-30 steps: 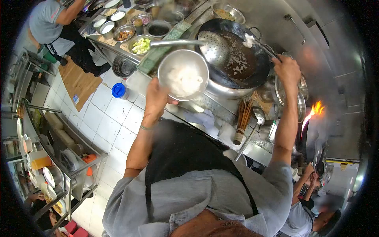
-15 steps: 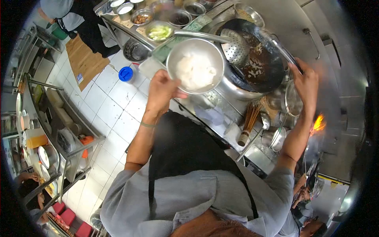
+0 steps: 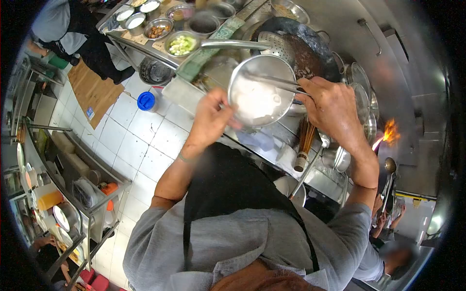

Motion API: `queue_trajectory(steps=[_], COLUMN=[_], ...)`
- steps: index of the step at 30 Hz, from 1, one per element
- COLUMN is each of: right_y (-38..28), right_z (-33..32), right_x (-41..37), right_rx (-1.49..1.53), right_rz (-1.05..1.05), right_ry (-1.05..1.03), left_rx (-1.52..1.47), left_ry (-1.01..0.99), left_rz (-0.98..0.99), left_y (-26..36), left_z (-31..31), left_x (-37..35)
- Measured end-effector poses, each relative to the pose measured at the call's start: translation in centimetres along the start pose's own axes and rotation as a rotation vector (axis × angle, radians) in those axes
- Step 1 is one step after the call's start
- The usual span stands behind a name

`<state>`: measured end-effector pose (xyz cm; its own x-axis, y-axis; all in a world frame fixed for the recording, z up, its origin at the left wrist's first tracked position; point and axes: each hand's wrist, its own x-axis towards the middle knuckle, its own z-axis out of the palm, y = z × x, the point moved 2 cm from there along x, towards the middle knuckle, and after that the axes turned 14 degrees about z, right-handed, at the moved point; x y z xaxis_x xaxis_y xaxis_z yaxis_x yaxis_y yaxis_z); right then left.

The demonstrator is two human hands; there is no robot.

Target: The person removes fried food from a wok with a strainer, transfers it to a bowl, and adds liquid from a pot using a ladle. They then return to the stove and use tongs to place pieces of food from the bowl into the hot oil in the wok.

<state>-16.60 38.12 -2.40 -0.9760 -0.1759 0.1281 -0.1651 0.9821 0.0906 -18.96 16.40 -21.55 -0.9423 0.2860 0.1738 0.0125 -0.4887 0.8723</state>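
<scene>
A metal bowl (image 3: 235,99) with pale, whitish contents (image 3: 258,98) is gripped at its left rim by my left hand (image 3: 213,119). My right hand (image 3: 332,106) is closed on metal tongs (image 3: 279,82), whose tips reach into the bowl; whether they pinch anything is too blurred to tell. Behind the bowl, a dark wok (image 3: 318,48) holds brown residue. A perforated skimmer (image 3: 276,46) rests over the wok's left part, its handle pointing left.
Ingredient bowls, including one of chopped green vegetables (image 3: 182,44), line the back counter. A bamboo brush (image 3: 305,140) and a ladle (image 3: 310,169) lie at the right. Flames (image 3: 388,132) rise farther right. A person (image 3: 73,34) stands at the upper left.
My right hand and the tongs have moved left from the wok to the bowl. The bowl has shifted slightly right. The person at the upper left has moved a little.
</scene>
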Motion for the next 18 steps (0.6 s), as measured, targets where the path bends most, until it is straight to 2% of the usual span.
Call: queue_trajectory(steps=[3,9,13,14,16,18], right_y=[0.1,2.5,7.7,9.6,12.0,17.3], right_z=[-1.7,-3.7,-2.6,-1.6,0.6,6.0], right_x=[-0.8,-3.0,-3.1,-3.0,-1.8,-1.0], right_rx=[0.0,0.127,-0.062,-0.137,-0.195,-0.256], right_rz=[0.012,0.21,0.405,0.564,0.738,0.739], right_ry=[0.025,0.274,0.348,0.297,0.127,0.061], left_rx=[-0.014,-0.014,-0.019,-0.02,-0.037,-0.05], left_ry=[0.021,0.114,0.187,0.211,0.201,0.182], left_rz=[-0.02,-0.055,-0.118,-0.137,-0.15,-0.157], left_y=[-0.9,-2.7,-4.2,-4.3,-4.1,-3.7], left_z=[-0.7,-1.7,-1.5,-1.3,-1.1,-1.1], left_x=[0.5,1.4,1.6,1.6,1.7,1.6])
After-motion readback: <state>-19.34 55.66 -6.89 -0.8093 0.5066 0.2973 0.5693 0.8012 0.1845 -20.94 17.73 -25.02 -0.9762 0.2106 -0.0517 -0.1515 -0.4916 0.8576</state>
